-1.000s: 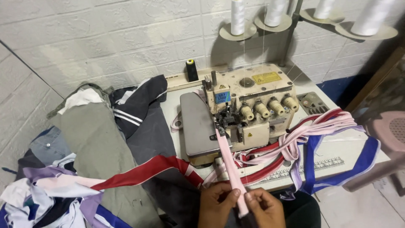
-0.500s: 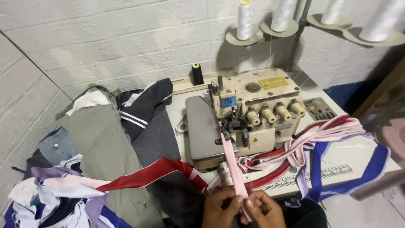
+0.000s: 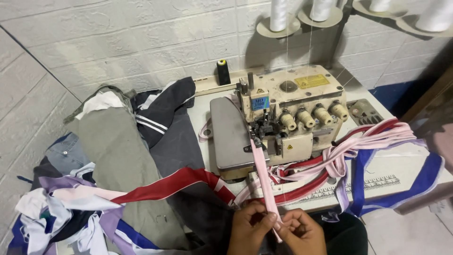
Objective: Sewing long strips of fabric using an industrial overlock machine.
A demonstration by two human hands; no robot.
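Note:
A pink fabric strip (image 3: 262, 172) runs from under the presser foot of a cream overlock sewing machine (image 3: 283, 113) down to the table's near edge. My left hand (image 3: 250, 229) and my right hand (image 3: 301, 232) pinch the strip's near end together, side by side, just below the table edge. The strip is taut and narrow, folded lengthwise.
A heap of pink, red and blue strips (image 3: 377, 141) lies right of the machine on the white table (image 3: 401, 172). Grey, dark and striped garments (image 3: 141, 137) are piled at the left, with a red band (image 3: 174, 185) across them. Thread cones (image 3: 278, 16) stand above.
The view has shifted slightly. My hands stay together on the pink strip's end, a little lower and nearer to me than a second ago.

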